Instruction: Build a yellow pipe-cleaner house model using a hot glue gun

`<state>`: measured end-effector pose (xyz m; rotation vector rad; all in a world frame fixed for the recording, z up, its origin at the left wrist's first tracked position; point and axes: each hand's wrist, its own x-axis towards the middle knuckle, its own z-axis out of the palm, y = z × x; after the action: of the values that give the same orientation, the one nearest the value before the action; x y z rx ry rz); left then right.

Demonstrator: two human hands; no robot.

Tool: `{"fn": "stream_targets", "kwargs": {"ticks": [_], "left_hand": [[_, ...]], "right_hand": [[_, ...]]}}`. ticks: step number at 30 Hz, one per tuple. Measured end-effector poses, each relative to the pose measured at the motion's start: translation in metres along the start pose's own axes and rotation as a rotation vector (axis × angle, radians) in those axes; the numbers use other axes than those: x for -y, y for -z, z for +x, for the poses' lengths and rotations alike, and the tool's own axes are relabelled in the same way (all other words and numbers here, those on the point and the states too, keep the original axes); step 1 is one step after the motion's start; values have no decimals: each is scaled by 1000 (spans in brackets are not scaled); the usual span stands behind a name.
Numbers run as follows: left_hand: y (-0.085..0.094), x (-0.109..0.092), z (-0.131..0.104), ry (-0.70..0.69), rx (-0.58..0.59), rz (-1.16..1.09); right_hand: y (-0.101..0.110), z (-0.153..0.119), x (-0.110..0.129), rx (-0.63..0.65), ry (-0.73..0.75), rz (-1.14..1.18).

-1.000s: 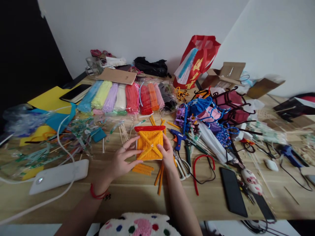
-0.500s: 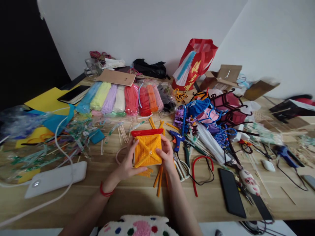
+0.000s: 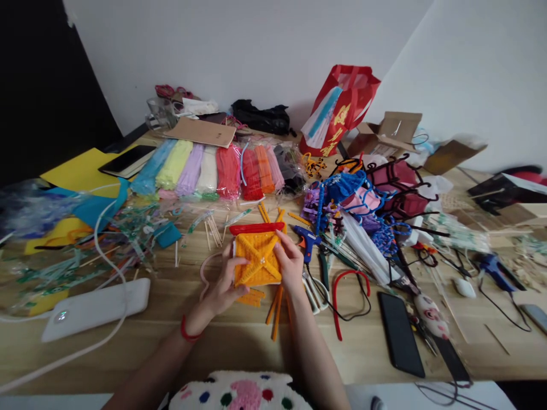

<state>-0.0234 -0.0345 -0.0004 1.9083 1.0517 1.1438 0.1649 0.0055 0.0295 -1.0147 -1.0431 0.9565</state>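
Note:
An orange square piece with crossed diagonal strips and a small pale centre is held above the table. Along its far edge lies a red strip. My left hand grips the left edge, its fingers over the front. On the right side my right hand holds the piece near its upper corner. Orange stems lie on the table beneath and beside the hands. Just right of my right hand rests a blue glue gun.
Bagged coloured stems line the back, left of a red bag. Blue and purple crafts are heaped at right. A black phone lies front right, a white power strip at left. A red stem curves near my right arm.
My left fingers have shifted lower on the orange piece's left side. My right thumb has moved up from near the centre toward the upper right corner.

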Motion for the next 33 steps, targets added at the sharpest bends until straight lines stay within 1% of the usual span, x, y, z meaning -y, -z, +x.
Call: {"fn": "stream_targets", "kwargs": {"ticks": [5, 8, 10, 14, 16, 18, 20, 21, 22, 24, 26, 28, 29, 33], "left_hand": [[1, -9, 1, 54, 4, 15], [-1, -14, 4, 81, -38, 13], [-4, -16, 8, 117, -75, 11], [-6, -15, 15, 195, -114, 64], [-4, -16, 19, 180, -145, 100], [0, -22, 23, 120, -217, 137], [6, -32, 27, 61, -327, 190], [8, -37, 30, 40, -377, 217], [11, -42, 32, 29, -399, 240], [12, -50, 37, -27, -360, 230], [10, -54, 42, -77, -322, 226], [6, -52, 46, -81, -333, 228], [4, -51, 48, -69, -347, 220], [1, -41, 55, -12, -364, 62]], "right_hand": [[0, -2, -4, -37, -68, 32], [0, -1, -7, -47, -112, 37], [-1, 2, -8, -31, -147, 41], [-2, 13, -3, 53, -249, 69], [-1, 19, 2, 82, -276, 46], [3, 22, 9, 90, -277, -23], [8, 24, 18, 66, -222, -145], [10, 24, 23, 48, -164, -223], [12, 24, 28, 39, -85, -303], [12, 24, 38, 86, 85, -421], [7, 25, 44, 198, 185, -432], [1, 26, 45, 285, 197, -393], [-2, 26, 44, 302, 188, -374], [-7, 28, 37, 305, 181, -320]]}}
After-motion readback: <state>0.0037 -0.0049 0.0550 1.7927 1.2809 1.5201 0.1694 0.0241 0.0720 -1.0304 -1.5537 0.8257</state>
